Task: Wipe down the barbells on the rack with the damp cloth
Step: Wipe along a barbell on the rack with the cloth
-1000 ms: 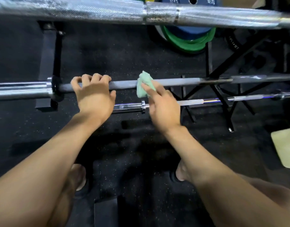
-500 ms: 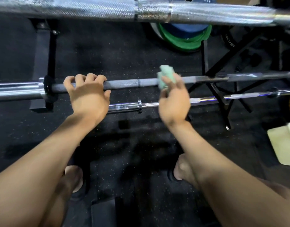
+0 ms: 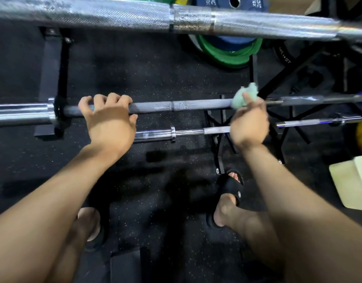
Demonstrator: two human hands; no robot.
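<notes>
A grey knurled barbell [image 3: 176,106] runs left to right across the middle of the head view. My left hand [image 3: 108,121] grips it near its left collar, fingers curled over the top. My right hand [image 3: 248,121] holds a crumpled pale green cloth [image 3: 242,96] wrapped against the same bar, further right. A thick silver barbell [image 3: 135,17] crosses the top of the view, nearer the camera. A thinner chrome bar [image 3: 192,132] lies lower, below the grey one.
Black rack uprights [image 3: 51,78] stand at the left, and black cross-braced legs [image 3: 278,127] at the right. Green and blue weight plates [image 3: 227,52] lean behind. A pale box [image 3: 351,180] sits at the right edge. My sandalled feet stand on dark rubber flooring [image 3: 135,68].
My right hand has slid the green cloth rightward along the grey bar, away from my left hand. The left hand has kept its grip in place.
</notes>
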